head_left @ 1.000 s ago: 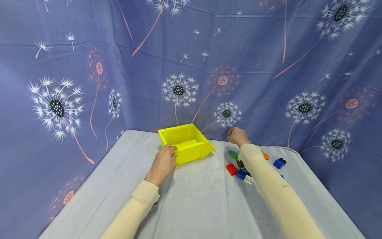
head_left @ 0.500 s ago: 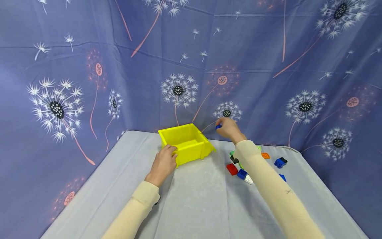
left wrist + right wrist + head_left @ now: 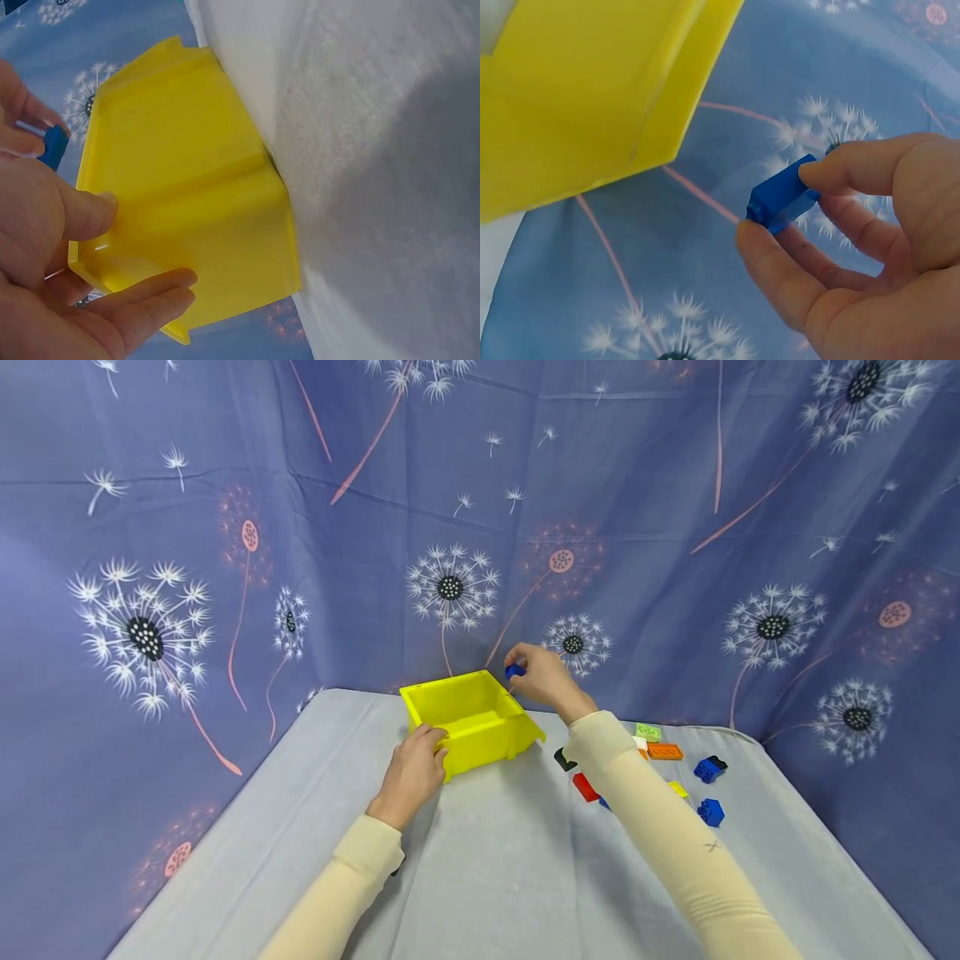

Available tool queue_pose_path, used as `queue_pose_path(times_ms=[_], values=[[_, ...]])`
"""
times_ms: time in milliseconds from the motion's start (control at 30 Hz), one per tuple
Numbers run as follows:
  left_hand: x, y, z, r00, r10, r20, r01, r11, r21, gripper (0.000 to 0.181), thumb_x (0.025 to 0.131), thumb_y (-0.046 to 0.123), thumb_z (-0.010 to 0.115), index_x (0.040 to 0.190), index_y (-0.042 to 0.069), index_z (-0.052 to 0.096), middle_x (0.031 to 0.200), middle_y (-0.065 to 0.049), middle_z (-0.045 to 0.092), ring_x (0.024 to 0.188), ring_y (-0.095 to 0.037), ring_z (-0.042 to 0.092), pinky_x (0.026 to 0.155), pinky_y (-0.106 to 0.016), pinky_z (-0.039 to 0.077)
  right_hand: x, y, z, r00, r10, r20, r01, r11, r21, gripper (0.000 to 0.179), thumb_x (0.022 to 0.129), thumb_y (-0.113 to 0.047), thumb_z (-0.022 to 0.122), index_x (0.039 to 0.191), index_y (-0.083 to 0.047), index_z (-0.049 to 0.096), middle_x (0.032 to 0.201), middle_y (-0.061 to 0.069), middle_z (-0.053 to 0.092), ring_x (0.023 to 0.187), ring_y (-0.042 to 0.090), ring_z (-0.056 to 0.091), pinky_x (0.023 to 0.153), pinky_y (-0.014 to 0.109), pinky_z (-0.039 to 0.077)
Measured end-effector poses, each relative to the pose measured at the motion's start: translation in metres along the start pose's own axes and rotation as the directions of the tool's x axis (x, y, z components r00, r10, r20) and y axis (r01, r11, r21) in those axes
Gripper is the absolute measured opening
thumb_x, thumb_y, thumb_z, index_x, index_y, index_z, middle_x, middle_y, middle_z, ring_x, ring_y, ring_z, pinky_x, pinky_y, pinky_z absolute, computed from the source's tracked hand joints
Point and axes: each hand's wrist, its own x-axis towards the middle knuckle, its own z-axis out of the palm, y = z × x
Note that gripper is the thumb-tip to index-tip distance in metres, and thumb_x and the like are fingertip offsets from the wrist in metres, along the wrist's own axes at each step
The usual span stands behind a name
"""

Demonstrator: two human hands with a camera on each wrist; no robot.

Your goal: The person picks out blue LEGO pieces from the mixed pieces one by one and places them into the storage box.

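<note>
We see the blue brick (image 3: 781, 201) tilted, its long axis slanting up toward the fingertips, pinched between thumb and fingers of the right hand (image 3: 542, 679) above the yellow bin's (image 3: 468, 718) far corner. The left hand (image 3: 411, 772) grips the bin's near rim on the pale-clothed table (image 3: 487, 860), dandelion curtain (image 3: 225, 527) behind

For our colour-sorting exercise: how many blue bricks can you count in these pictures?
3 are clear: one blue brick pinched in the right hand above the yellow bin, two on the table at and. The right sleeve may hide more.
</note>
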Motion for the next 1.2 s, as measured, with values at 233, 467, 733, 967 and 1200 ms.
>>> queue_pose_path(times_ms=[233, 467, 733, 967, 1200], values=[[0.000, 0.000, -0.001, 1.000, 0.010, -0.024, -0.010, 1.000, 0.001, 0.026, 0.098, 0.007, 0.070, 0.124, 0.005, 0.072, 0.112, -0.007, 0.069, 0.097, -0.027, 0.071, 0.085, -0.044, 0.059, 0.002, -0.020, 0.015, 0.995, -0.084, 0.057, 0.084, 0.996, 0.004, 0.027, 0.095, -0.008, 0.066, 0.121, -0.014, 0.065, 0.122, 0.014, 0.066, 0.104, 0.030, 0.064, 0.088, 0.041, 0.057], [0.001, 0.000, -0.003, 1.000, -0.012, -0.019, 0.012, 1.000, 0.012, 0.025, 0.097, 0.007, 0.070, 0.123, 0.006, 0.073, 0.113, -0.006, 0.069, 0.098, -0.028, 0.071, 0.087, -0.043, 0.060, 0.004, -0.036, 0.032, 0.990, -0.123, 0.074, 0.122, 0.992, 0.019, 0.030, 0.094, -0.007, 0.068, 0.124, -0.011, 0.065, 0.124, 0.016, 0.066, 0.096, 0.027, 0.066, 0.078, 0.033, 0.058], [-0.001, 0.002, -0.001, 1.000, -0.019, -0.001, 0.019, 1.000, 0.021, 0.025, 0.097, 0.008, 0.072, 0.122, 0.006, 0.073, 0.113, -0.006, 0.068, 0.098, -0.027, 0.071, 0.086, -0.043, 0.060, 0.003, -0.038, 0.057, 0.990, -0.091, 0.110, 0.088, 0.996, 0.028, 0.030, 0.092, -0.005, 0.069, 0.120, -0.013, 0.066, 0.122, 0.016, 0.067, 0.090, 0.026, 0.064, 0.075, 0.029, 0.058], [-0.003, 0.003, 0.002, 1.000, 0.000, -0.007, 0.000, 1.000, 0.024, 0.025, 0.096, 0.009, 0.073, 0.121, 0.006, 0.073, 0.113, -0.006, 0.069, 0.099, -0.028, 0.071, 0.087, -0.045, 0.060, 0.002, -0.034, 0.073, 0.984, -0.105, 0.141, 0.109, 0.994, -0.017, 0.031, 0.090, -0.005, 0.070, 0.120, -0.012, 0.068, 0.119, 0.014, 0.069, 0.097, 0.027, 0.064, 0.080, 0.032, 0.057], [-0.003, 0.003, 0.001, 1.000, -0.009, 0.001, 0.008, 1.000, 0.024, 0.027, 0.096, 0.009, 0.073, 0.123, 0.006, 0.072, 0.115, -0.006, 0.069, 0.098, -0.027, 0.071, 0.084, -0.043, 0.060, 0.003, -0.033, 0.080, 0.978, -0.127, 0.167, 0.137, 0.989, -0.047, 0.040, 0.086, -0.003, 0.067, 0.126, -0.009, 0.069, 0.129, 0.016, 0.068, 0.118, 0.031, 0.063, 0.095, 0.043, 0.056]])
